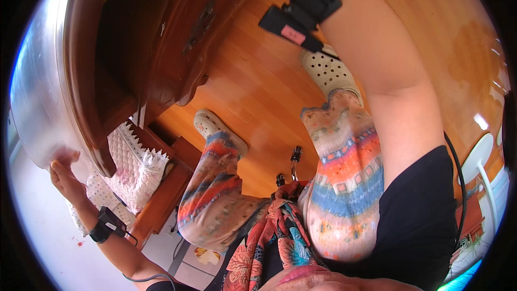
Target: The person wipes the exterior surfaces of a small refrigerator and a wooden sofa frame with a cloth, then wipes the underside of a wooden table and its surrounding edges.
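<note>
My left hand [68, 185] is at the near corner of a glossy tabletop [44, 89], its fingertips against the edge and a dark reflection beside them. Whether the fingers grip the edge cannot be made out. A black strap with a small device [108, 224] sits on the left wrist. My right forearm [387, 48] reaches up past the top of the view, so the right hand is out of sight. It wears a black strapped device [301, 12] with a pink label. Dark brown carved wood [190, 36] forms the table's side.
Below the table corner, a quilted cloth with lace trim [133, 169] covers a wooden piece of furniture [161, 198]. My beige clogs [329, 68] stand on the wooden floor [258, 101]. A chair castor [297, 153] shows between my legs. At right are a white round-topped stand [478, 157] and a black cable [460, 173].
</note>
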Demonstrator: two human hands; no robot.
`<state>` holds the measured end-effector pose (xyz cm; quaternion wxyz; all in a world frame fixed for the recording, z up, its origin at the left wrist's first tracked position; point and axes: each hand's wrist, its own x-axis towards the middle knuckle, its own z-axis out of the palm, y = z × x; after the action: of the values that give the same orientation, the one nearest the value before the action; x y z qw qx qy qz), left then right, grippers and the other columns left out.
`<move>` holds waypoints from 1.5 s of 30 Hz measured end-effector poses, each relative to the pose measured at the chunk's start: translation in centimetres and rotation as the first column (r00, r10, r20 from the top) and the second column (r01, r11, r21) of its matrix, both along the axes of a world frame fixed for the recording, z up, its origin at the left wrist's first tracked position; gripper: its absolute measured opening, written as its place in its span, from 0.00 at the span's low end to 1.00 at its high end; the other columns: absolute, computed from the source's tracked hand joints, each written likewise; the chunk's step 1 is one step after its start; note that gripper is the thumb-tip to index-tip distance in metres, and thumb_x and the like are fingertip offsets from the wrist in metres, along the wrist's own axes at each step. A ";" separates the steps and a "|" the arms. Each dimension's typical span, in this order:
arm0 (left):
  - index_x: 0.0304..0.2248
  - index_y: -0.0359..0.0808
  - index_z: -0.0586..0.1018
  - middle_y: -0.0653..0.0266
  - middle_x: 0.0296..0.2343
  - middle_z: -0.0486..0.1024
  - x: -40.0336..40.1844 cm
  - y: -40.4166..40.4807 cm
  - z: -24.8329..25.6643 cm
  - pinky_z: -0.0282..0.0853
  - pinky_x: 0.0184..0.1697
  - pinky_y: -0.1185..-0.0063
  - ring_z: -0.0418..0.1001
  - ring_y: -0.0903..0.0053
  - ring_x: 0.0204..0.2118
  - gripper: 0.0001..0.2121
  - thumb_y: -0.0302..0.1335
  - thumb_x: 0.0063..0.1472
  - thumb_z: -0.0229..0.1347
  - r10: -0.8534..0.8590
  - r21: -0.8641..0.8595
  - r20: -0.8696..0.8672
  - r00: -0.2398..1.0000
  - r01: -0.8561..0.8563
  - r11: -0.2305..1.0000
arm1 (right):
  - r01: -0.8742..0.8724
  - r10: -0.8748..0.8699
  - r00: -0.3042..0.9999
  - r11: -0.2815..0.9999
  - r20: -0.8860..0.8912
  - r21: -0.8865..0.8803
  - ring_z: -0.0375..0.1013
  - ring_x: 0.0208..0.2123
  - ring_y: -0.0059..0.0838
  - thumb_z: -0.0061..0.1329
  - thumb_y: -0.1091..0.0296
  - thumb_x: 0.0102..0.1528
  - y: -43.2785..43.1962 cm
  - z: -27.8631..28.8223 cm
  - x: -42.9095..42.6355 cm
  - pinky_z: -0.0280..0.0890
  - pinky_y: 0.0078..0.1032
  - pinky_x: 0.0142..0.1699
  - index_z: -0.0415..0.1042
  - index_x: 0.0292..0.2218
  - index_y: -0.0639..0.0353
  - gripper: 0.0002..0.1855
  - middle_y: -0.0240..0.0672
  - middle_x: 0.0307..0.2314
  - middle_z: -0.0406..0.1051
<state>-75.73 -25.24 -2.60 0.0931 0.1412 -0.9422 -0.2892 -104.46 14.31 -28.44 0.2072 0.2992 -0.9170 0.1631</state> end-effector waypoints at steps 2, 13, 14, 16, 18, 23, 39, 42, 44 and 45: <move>0.40 0.29 0.75 0.58 0.32 0.77 -2.9 1.5 0.3 0.72 0.42 0.72 0.75 0.72 0.34 0.20 0.40 0.69 0.41 -0.046 -0.024 0.003 0.999 0.046 0.999 | -0.010 0.010 0.999 1.000 0.047 0.001 0.49 0.62 0.43 0.34 0.54 0.59 0.9 -0.1 0.5 0.39 0.43 0.64 0.58 0.59 0.62 0.31 0.43 0.59 0.54; 0.46 0.28 0.71 0.56 0.41 0.73 -3.4 3.9 1.5 0.71 0.41 0.74 0.73 0.73 0.39 0.20 0.40 0.69 0.41 0.022 -0.081 0.044 0.999 -0.018 0.997 | -0.339 0.339 0.940 0.941 0.042 -0.007 0.53 0.61 0.35 0.42 0.47 0.55 -2.9 0.5 9.1 0.40 0.40 0.64 0.64 0.56 0.54 0.31 0.34 0.56 0.60; 0.44 0.29 0.71 0.58 0.38 0.73 -3.7 4.5 1.3 0.70 0.43 0.76 0.72 0.75 0.39 0.18 0.38 0.69 0.41 0.035 -0.088 0.055 0.998 -0.031 0.996 | -0.346 0.346 0.937 0.938 0.041 -0.025 0.53 0.61 0.34 0.43 0.48 0.55 -2.8 0.0 9.0 0.40 0.40 0.64 0.64 0.56 0.53 0.31 0.32 0.56 0.61; 0.41 0.30 0.71 0.61 0.36 0.73 -4.3 4.5 1.3 0.69 0.44 0.78 0.71 0.78 0.39 0.16 0.37 0.70 0.40 0.046 -0.101 0.069 0.997 -0.038 0.994 | -0.375 0.377 0.925 0.926 0.053 -0.042 0.53 0.61 0.34 0.43 0.48 0.54 -2.7 -0.3 8.2 0.40 0.40 0.65 0.64 0.56 0.52 0.31 0.32 0.56 0.61; 0.43 0.30 0.70 0.61 0.38 0.72 -4.0 4.1 1.2 0.68 0.45 0.79 0.71 0.78 0.40 0.16 0.36 0.70 0.41 0.094 -0.082 0.028 0.995 -0.091 0.992 | -0.407 0.411 0.910 0.911 0.063 -0.057 0.53 0.61 0.34 0.44 0.48 0.54 -2.1 -0.6 7.3 0.39 0.40 0.65 0.63 0.56 0.52 0.32 0.32 0.56 0.61; 0.46 0.29 0.70 0.61 0.40 0.72 -2.4 2.3 2.1 0.67 0.46 0.79 0.70 0.77 0.41 0.16 0.35 0.70 0.41 0.075 -0.054 0.034 0.997 -0.073 0.996 | -0.160 0.163 0.980 0.987 0.116 -0.029 0.51 0.62 0.35 0.37 0.51 0.57 0.8 0.2 1.7 0.40 0.42 0.64 0.60 0.58 0.52 0.30 0.33 0.58 0.58; 0.35 0.29 0.74 0.65 0.31 0.74 1.4 -0.4 -1.6 0.64 0.43 0.82 0.69 0.81 0.36 0.17 0.36 0.69 0.42 0.142 -0.089 -0.131 0.981 -0.154 0.984 | -0.082 0.052 0.990 0.967 -0.127 -0.242 0.60 0.56 0.42 0.42 0.61 0.53 -1.7 1.5 -4.0 0.49 0.48 0.59 0.72 0.46 0.58 0.20 0.42 0.49 0.67; 0.40 0.26 0.74 0.57 0.37 0.75 3.8 -0.4 -2.1 0.64 0.48 0.77 0.71 0.73 0.40 0.19 0.37 0.69 0.41 0.129 -0.217 -0.076 0.989 -0.142 0.966 | -0.132 0.133 0.991 0.978 -0.004 -0.163 0.58 0.56 0.44 0.46 0.58 0.52 -2.3 3.3 0.1 0.47 0.46 0.61 0.71 0.47 0.61 0.24 0.43 0.48 0.67; 0.40 0.26 0.74 0.55 0.38 0.75 2.9 2.3 -3.9 0.65 0.48 0.76 0.71 0.71 0.41 0.19 0.37 0.69 0.40 0.019 -0.249 -0.127 0.992 -0.050 0.967 | -0.185 0.183 0.983 0.972 -0.028 -0.146 0.58 0.56 0.45 0.47 0.57 0.51 -2.3 3.2 2.2 0.46 0.47 0.61 0.70 0.48 0.62 0.26 0.44 0.48 0.67; 0.41 0.26 0.74 0.54 0.39 0.75 2.2 3.5 -4.6 0.65 0.48 0.75 0.72 0.69 0.42 0.20 0.37 0.70 0.39 -0.112 -0.297 -0.159 0.981 0.060 0.953 | -0.217 0.213 0.976 0.966 -0.039 -0.140 0.57 0.56 0.46 0.49 0.56 0.51 -2.4 3.2 3.2 0.46 0.47 0.62 0.69 0.49 0.63 0.28 0.44 0.49 0.66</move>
<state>-73.51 -21.74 -7.19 0.1820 0.0589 -0.9680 -0.1625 -101.27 11.95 -25.19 0.2199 0.3831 -0.8627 0.2464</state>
